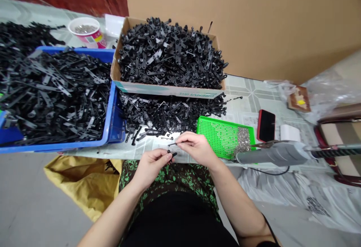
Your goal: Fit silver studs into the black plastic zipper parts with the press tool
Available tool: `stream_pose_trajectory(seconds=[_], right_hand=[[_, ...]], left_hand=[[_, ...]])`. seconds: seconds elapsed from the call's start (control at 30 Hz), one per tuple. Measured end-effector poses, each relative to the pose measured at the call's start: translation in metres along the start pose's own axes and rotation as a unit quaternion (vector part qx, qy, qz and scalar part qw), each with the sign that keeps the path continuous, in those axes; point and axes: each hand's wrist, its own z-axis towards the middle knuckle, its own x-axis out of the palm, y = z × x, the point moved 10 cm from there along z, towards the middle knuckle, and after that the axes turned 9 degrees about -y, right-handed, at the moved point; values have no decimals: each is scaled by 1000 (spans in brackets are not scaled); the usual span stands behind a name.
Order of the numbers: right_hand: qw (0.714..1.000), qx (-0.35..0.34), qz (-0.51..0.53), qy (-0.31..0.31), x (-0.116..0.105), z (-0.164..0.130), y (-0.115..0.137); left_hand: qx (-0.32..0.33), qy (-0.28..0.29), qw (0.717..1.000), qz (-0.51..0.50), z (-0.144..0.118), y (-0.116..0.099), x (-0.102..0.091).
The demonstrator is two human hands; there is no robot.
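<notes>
The right hand (196,147) pinches a thin black strip (172,144) between thumb and fingers, its free end pointing toward the left hand (155,163). The left hand, just nearer the body, grips a small black piece (174,154) at its fingertips; its exact shape is hard to tell. Both look like light, fairly stiff plastic, probably smooth enough to slip. The slender strip might bend or snap if levered, so a fingertip pinch near one end suits it. Similar loose parts (169,113) lie on the bench (248,91) just beyond both hands; a green tray (207,138) sits right of the right hand.
</notes>
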Motion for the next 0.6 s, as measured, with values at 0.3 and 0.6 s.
stream_pose_trajectory(seconds=[0.3,0.6], right_hand=[[997,-5,-61,53,9,0,8],[997,2,-56,56,10,1,16]], left_hand=[[22,6,999,45,-4,-9,3],[11,29,997,66,-3,-13,1]])
